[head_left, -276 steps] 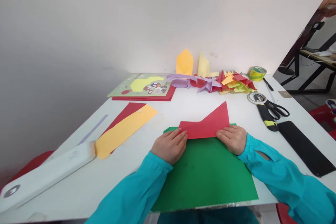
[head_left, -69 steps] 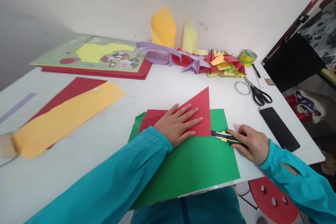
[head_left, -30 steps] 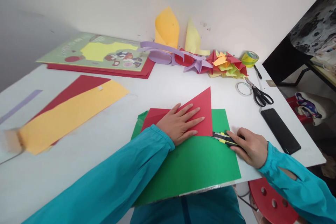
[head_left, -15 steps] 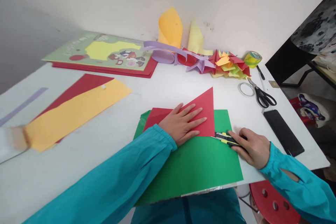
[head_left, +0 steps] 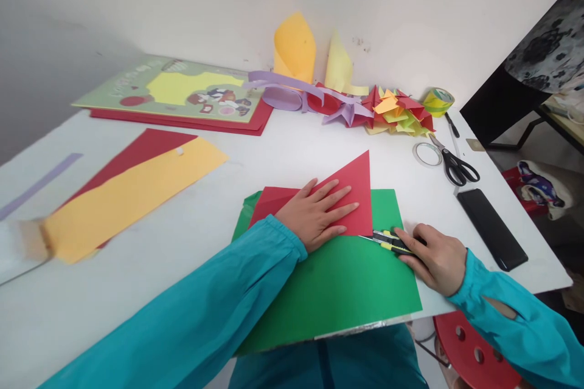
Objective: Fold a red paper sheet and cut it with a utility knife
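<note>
Flat with fingers spread, my left hand (head_left: 314, 213) presses on a folded sheet of red paper (head_left: 358, 185), whose point rises at the upper right. Beneath the paper lies a green board (head_left: 337, 292) that reaches the table's front edge. My right hand (head_left: 435, 258) is closed around a black and yellow utility knife (head_left: 387, 241). The knife lies low over the board, its blade pointing left along the red paper's lower edge, near the right corner. I cannot tell how far the blade sits under the paper.
Scissors (head_left: 458, 169), a tape ring (head_left: 427, 154) and a black phone-like slab (head_left: 493, 228) lie to the right. Folded paper shapes (head_left: 401, 112) line the wall. At left are a yellow-orange sheet (head_left: 137, 194) and a picture pad (head_left: 132, 88). A red stool (head_left: 474, 346) stands below the edge.
My right hand has shifted slightly left with the utility knife, so the blade reaches further along the red paper's lower edge. My left hand stays pressed in place.
</note>
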Demonstrator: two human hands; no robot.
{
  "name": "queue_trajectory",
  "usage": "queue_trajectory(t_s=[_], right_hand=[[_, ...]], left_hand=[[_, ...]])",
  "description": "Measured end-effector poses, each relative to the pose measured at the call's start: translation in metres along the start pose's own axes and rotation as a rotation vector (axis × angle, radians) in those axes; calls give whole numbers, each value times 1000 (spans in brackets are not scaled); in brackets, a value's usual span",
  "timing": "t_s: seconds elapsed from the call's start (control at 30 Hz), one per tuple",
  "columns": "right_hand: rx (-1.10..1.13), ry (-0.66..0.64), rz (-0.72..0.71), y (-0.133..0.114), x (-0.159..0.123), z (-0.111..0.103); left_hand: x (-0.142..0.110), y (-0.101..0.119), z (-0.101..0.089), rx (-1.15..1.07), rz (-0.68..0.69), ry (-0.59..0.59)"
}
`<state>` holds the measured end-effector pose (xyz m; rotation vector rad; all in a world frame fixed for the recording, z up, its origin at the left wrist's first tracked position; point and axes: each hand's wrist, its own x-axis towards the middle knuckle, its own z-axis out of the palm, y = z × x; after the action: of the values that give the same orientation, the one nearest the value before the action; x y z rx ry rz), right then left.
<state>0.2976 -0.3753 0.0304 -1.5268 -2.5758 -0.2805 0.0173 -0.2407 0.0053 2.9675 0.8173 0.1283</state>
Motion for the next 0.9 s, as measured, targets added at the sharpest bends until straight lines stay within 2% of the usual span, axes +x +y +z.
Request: queue_trajectory(t_s=[0.3,0.47,0.63,0.9], right_hand=[[15,-17,-46,1,-1,-2],[-3,2,-10,-4,5,-1],[-17,28,-46,-9,10,0],[-12,-1,-29,-9,9,-3]], left_hand=[[0,-1,4,5,2,27],[0,0,6,22,-4,57],[0,-1,7,12,-14,67],[0,0,6,7,-25,62]])
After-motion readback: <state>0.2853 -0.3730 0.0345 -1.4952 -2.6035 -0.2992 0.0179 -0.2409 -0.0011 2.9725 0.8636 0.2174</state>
